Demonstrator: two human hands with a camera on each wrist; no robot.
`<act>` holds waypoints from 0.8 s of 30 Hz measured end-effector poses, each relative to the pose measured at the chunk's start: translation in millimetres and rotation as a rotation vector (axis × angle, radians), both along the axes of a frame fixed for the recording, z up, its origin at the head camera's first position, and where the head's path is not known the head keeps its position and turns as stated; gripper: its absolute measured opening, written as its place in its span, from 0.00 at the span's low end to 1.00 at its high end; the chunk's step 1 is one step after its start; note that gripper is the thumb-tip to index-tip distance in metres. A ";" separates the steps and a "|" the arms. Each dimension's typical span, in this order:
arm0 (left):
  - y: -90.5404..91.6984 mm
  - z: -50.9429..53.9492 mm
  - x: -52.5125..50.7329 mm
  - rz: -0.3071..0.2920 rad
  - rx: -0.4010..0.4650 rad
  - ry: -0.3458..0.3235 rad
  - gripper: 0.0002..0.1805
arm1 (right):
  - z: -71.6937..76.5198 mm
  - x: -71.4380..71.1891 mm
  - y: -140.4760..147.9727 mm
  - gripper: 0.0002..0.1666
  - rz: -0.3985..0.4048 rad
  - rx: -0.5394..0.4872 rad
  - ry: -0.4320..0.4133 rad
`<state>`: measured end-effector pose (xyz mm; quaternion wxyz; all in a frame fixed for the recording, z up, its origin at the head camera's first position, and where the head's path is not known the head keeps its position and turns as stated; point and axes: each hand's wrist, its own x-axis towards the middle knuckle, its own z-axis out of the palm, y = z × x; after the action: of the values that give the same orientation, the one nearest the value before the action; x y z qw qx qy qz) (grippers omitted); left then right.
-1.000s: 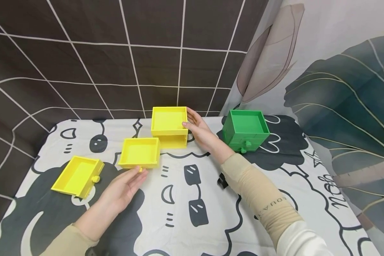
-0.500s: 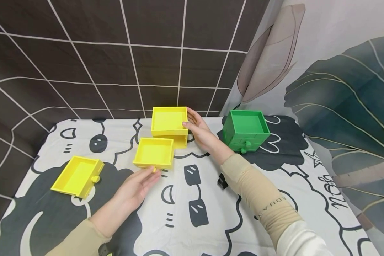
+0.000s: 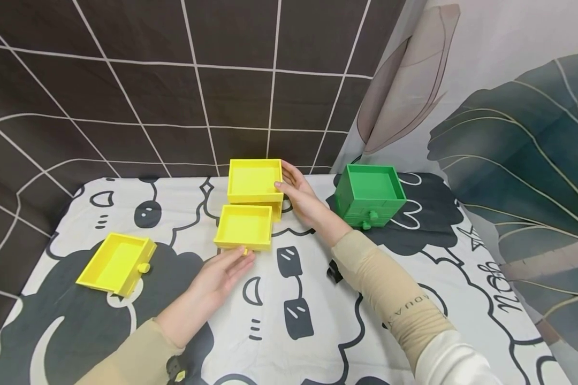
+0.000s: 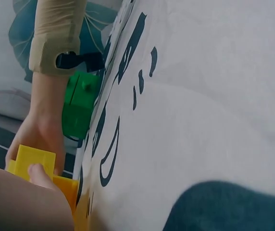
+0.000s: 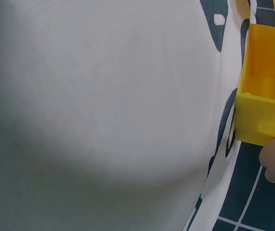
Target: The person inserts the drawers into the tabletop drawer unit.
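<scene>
A small yellow drawer [image 3: 244,224] is held level by its front knob in my left hand [image 3: 218,282]. It sits just in front of the lower opening of a yellow mini drawer cabinet [image 3: 255,179], whose top is a shallow tray. Whether the drawer's back edge is inside the opening is hidden. My right hand [image 3: 304,202] grips the cabinet's right side, thumb at the front edge and fingers towards the back. In the right wrist view, the cabinet's open lower compartment [image 5: 265,62] shows near a fingertip. The left wrist view has the thumb [image 4: 40,177] against the drawer front.
Another yellow drawer [image 3: 115,263] with a round knob lies at the left on the patterned cloth [image 3: 318,342]. To the right stands a green mini cabinet [image 3: 373,184] with its drawers in. A dark tiled-pattern curtain [image 3: 236,101] hangs right behind the table edge.
My left hand has carried the drawer rightwards, from the cabinet's left front corner to before its lower opening. The right hand and the cabinet have stayed in place.
</scene>
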<state>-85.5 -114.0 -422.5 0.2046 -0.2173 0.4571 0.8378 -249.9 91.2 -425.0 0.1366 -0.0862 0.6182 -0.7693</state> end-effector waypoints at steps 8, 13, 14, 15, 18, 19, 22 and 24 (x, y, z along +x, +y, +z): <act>10.6 -0.6 -2.8 0.001 0.002 -0.004 0.08 | -2.3 0.2 -1.0 0.42 -0.003 0.001 0.018; 15.1 -0.3 -4.2 0.004 0.007 -0.003 0.06 | -2.5 -0.6 -1.7 0.42 -0.009 0.001 0.023; 15.9 -0.3 -4.3 0.003 0.006 0.000 0.06 | -2.6 -0.8 -1.9 0.42 -0.009 0.002 0.022; 16.7 -0.3 -4.5 0.004 0.005 -0.001 0.06 | -2.4 -0.6 -2.0 0.42 -0.008 0.003 0.022; 18.9 -0.8 -4.9 0.006 0.002 -0.002 0.07 | -2.6 -0.5 -2.0 0.43 -0.006 0.004 0.022; 19.7 -0.6 -4.9 0.005 0.000 -0.002 0.08 | -2.9 -0.4 -1.9 0.43 -0.006 0.005 0.022; 22.3 0.6 -5.2 0.008 -0.003 -0.007 0.10 | -2.9 0.2 -1.7 0.42 -0.006 0.001 0.021; 24.1 1.5 -5.5 0.012 -0.004 -0.012 0.10 | -2.7 0.5 -1.7 0.42 -0.008 0.000 0.019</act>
<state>-91.1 -89.9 -421.1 0.2016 -0.2256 0.4563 0.8368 -249.5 89.5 -427.8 0.1276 -0.0911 0.6197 -0.7690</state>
